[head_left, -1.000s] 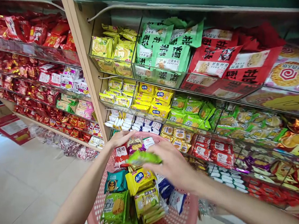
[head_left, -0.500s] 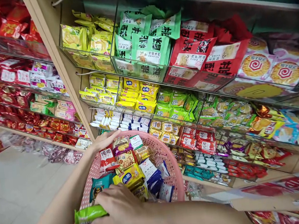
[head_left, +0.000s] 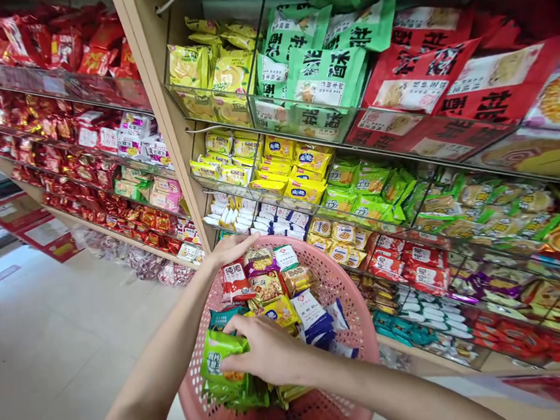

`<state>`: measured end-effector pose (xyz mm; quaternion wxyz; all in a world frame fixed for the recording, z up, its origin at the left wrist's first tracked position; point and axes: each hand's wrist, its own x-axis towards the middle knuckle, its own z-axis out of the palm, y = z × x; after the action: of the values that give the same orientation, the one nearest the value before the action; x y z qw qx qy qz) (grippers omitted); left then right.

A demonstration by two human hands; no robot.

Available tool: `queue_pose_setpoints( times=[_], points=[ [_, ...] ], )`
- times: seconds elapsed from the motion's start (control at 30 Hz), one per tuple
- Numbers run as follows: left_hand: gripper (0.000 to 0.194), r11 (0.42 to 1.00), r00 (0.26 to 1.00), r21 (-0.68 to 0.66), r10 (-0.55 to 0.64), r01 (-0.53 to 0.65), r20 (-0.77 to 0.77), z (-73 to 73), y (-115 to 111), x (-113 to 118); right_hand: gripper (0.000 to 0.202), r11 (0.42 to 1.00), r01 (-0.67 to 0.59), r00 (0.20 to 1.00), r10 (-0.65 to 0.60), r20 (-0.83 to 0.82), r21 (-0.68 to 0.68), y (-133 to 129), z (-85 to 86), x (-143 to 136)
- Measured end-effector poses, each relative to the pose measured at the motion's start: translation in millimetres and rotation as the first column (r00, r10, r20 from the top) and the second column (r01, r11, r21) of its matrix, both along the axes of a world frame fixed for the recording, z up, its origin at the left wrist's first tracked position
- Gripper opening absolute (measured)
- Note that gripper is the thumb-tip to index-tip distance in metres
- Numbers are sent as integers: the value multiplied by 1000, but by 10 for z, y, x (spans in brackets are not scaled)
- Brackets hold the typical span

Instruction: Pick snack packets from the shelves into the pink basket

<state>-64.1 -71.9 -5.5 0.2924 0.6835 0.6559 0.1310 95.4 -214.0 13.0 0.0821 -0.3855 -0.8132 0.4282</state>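
A round pink basket [head_left: 363, 320] with a perforated wall holds many small snack packets. My left hand [head_left: 232, 248] lies over its far left rim, fingers wrapped on the edge. Inside the basket, toward the near left, my right hand [head_left: 265, 348] grips a green packet [head_left: 221, 355] between thumb and fingers, just above more green packets. Beyond it lie a red packet [head_left: 236, 281], a yellow packet [head_left: 280, 310] and a white and blue packet [head_left: 311, 312].
Shelves with clear bins rise ahead, with large green bags [head_left: 327, 78] and red bags [head_left: 410, 77] on the upper level. A wooden divider [head_left: 164, 115] separates them from red-packet shelves at left. Tiled floor [head_left: 51, 347] shows at lower left.
The view has shifted left, so basket and shelves appear farther right. The green packet in my right hand has turned, and its printed face now shows. My left hand stays on the rim.
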Motion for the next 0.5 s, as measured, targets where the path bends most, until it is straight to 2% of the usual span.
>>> queue_pose_setpoints(
  times=[0.17,0.3,0.5],
  points=[
    [83,1000,1000,8,-9,9,-17,-21,4,-10,41,995,-102,992,103,70,-11,-51,-71,-87],
    [85,1000,1000,6,-12,12,-26,-26,6,-10,42,984,-165,979,155,134,66,-50,-123,-135],
    [81,1000,1000,10,-17,17,8,-43,26,-19,34,971,-200,960,167,226,132,-95,-92,-176]
  ],
)
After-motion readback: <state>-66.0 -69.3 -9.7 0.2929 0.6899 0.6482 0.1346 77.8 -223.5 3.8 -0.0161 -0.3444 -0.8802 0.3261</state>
